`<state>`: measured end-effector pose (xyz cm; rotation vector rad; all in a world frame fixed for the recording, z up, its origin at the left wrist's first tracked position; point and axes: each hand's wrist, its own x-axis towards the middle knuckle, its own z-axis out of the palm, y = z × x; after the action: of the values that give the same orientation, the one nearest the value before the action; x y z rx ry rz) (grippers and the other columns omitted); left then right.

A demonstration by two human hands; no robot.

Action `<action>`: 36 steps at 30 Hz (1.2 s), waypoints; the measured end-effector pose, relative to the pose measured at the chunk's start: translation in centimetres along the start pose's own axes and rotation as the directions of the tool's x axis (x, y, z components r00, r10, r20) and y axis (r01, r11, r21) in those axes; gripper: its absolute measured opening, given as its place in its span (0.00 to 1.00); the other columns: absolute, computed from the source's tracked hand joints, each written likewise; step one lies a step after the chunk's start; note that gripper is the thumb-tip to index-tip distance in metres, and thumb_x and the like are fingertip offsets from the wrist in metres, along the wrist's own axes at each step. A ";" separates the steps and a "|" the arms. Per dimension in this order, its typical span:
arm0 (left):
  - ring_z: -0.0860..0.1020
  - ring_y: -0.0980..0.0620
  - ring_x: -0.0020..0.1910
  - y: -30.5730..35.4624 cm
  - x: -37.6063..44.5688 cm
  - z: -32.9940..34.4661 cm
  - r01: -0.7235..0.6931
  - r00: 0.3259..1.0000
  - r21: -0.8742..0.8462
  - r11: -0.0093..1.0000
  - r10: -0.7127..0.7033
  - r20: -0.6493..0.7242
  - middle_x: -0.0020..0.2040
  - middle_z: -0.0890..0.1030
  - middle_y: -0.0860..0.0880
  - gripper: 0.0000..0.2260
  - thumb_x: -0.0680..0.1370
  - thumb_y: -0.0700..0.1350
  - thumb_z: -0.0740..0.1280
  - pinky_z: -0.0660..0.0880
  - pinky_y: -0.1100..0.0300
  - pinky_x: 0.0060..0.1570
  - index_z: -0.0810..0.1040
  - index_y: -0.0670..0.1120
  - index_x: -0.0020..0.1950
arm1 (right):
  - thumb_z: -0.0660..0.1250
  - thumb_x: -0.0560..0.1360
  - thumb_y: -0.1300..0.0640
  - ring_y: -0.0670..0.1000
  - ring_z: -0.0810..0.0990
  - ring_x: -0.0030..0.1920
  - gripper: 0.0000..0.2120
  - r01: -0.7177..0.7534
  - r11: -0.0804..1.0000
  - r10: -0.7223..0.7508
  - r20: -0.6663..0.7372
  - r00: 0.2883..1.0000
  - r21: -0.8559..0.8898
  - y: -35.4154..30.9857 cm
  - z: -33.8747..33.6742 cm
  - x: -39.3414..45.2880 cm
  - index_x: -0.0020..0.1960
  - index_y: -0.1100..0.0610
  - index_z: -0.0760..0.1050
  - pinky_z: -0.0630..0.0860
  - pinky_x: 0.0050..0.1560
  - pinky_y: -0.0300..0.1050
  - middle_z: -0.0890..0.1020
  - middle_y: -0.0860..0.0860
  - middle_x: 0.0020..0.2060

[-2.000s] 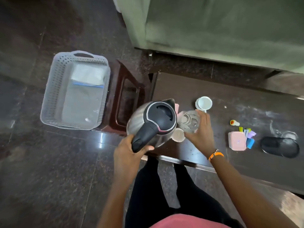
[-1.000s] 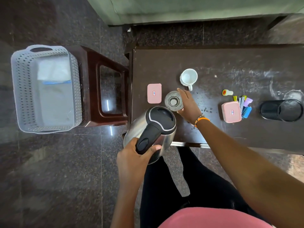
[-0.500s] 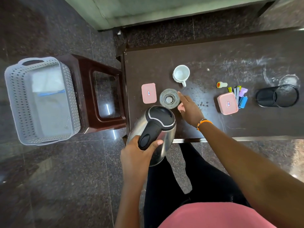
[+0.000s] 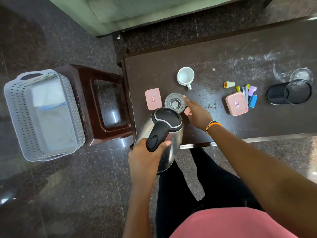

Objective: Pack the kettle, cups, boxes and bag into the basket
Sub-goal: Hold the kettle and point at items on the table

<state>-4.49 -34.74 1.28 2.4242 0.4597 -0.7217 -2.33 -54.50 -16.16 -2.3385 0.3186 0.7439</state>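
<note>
My left hand (image 4: 145,157) grips the black handle of a steel kettle (image 4: 164,134), held in the air over the table's near left corner. My right hand (image 4: 197,112) rests on the table beside a clear glass cup (image 4: 175,102), fingers spread, index finger next to the glass rim; a small pink thing (image 4: 187,111) shows under the palm. A white mug (image 4: 185,77) stands farther back. One pink box (image 4: 153,98) lies left of the glass, another pink box (image 4: 236,103) to the right. The grey basket (image 4: 15,117) sits on the floor at left with a clear bag (image 4: 51,114) inside.
A dark wooden stool (image 4: 101,107) stands between the basket and the dark table (image 4: 223,54). A black mesh holder (image 4: 289,94), several coloured clips (image 4: 248,95) and a small yellow stamp (image 4: 229,84) lie at the table's right. A green sofa (image 4: 137,11) is behind.
The glass that my right hand held has been set down on the table and the hand has opened beside it. The kettle stays gripped in my left hand, now lower and nearer me.
</note>
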 end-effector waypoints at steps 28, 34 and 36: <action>0.78 0.53 0.36 1.4 0.5 0.2 0.009 0.999 0.037 0.999 -0.010 0.045 0.34 0.79 0.53 0.22 0.65 0.66 0.70 0.69 0.63 0.32 0.76 0.47 0.37 | 0.54 0.76 0.64 0.60 0.77 0.54 0.32 -0.072 0.996 0.069 0.064 0.996 0.048 0.5 -0.2 0.3 0.74 0.42 0.49 0.77 0.53 0.56 0.74 0.58 0.57; 0.78 0.51 0.37 1.0 0.5 0.0 0.024 0.999 0.033 0.999 -0.025 0.031 0.34 0.79 0.53 0.22 0.65 0.66 0.70 0.70 0.61 0.34 0.76 0.47 0.37 | 0.55 0.76 0.64 0.60 0.77 0.53 0.33 -0.085 0.996 0.083 0.061 0.995 0.038 0.3 -0.1 0.2 0.74 0.41 0.49 0.76 0.52 0.55 0.75 0.56 0.58; 0.78 0.51 0.37 1.0 0.4 0.0 0.027 0.999 0.036 0.999 -0.028 0.027 0.34 0.79 0.53 0.22 0.65 0.66 0.70 0.71 0.61 0.34 0.76 0.48 0.37 | 0.55 0.75 0.65 0.59 0.77 0.52 0.34 -0.090 0.995 0.087 0.065 0.994 0.042 0.2 -0.1 0.2 0.74 0.41 0.49 0.76 0.53 0.55 0.75 0.56 0.57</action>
<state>-3.69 -35.42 1.43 2.4421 0.4736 -0.7808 -2.18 -54.73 -16.33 -2.2659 0.4094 0.8435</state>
